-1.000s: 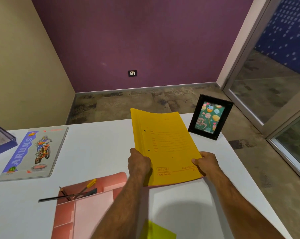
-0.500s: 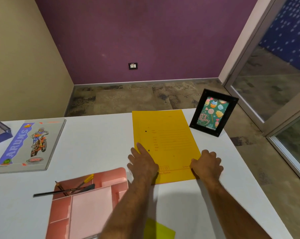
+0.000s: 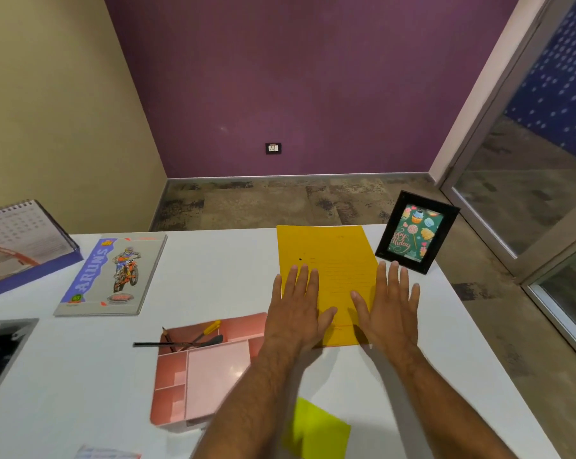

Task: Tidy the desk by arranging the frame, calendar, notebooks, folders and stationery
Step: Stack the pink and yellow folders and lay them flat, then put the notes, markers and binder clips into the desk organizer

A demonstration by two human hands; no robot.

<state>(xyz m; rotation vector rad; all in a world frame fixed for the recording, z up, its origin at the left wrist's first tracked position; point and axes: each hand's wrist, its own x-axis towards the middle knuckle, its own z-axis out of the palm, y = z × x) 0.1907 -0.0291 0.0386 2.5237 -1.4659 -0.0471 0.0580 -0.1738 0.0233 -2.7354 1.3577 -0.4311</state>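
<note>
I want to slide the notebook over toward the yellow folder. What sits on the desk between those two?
Nothing: in the head view the white desk is bare between the notebook and the yellow folder. The pink tray lies nearer the person.

Your folder [image 3: 326, 260] lies flat on the desk [image 3: 213, 270], reaching to its far edge, with the frame [image 3: 416, 231] standing just beside it toward the far right corner. Your left hand [image 3: 296, 313] and right hand [image 3: 391, 309] rest spread on the folder's near half. Left of your left hand sits the tray [image 3: 207, 372], pencils [image 3: 177, 342] lying across its far compartment. Beyond the tray, toward the far edge, lies the notebook [image 3: 114, 273], and the calendar [image 3: 21, 240] stands at the left edge beside it. A sticky note [image 3: 316, 429] lies near the front edge, between your forearms.
</note>
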